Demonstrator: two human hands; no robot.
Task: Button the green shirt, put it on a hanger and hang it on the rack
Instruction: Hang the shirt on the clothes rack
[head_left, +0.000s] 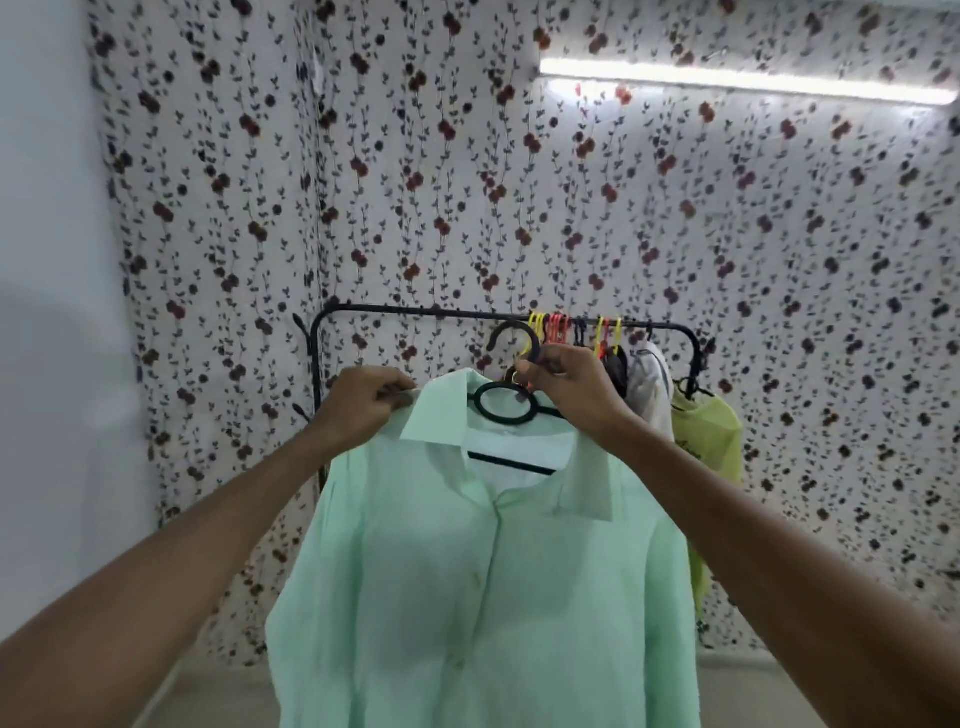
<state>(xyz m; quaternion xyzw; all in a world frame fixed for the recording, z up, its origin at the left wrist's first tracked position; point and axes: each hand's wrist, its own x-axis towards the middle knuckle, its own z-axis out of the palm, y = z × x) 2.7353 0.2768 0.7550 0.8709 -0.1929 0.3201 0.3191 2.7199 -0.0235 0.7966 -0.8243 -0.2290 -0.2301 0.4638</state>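
Hanging step: the shirt (483, 571) sits buttoned on the hanger (506, 400) before the rack (415, 310). Right hand (566, 384) grips the hook, left hand (358, 410) pinches the collar — next, lift the hook over the bar.

Count, head view: you have two hands, one green shirt, one black hanger, one rack.

You hold one green shirt (483, 571) on one black hanger (511, 395), left hand (363, 405) and right hand (571, 387) both up. One rack (415, 310) carries three visible garments: dark (617, 371), white (649, 384), yellow-green (709, 431). Coloured hanger hooks (571, 327) are bunched; exact number unreadable. One light strip (743, 80).
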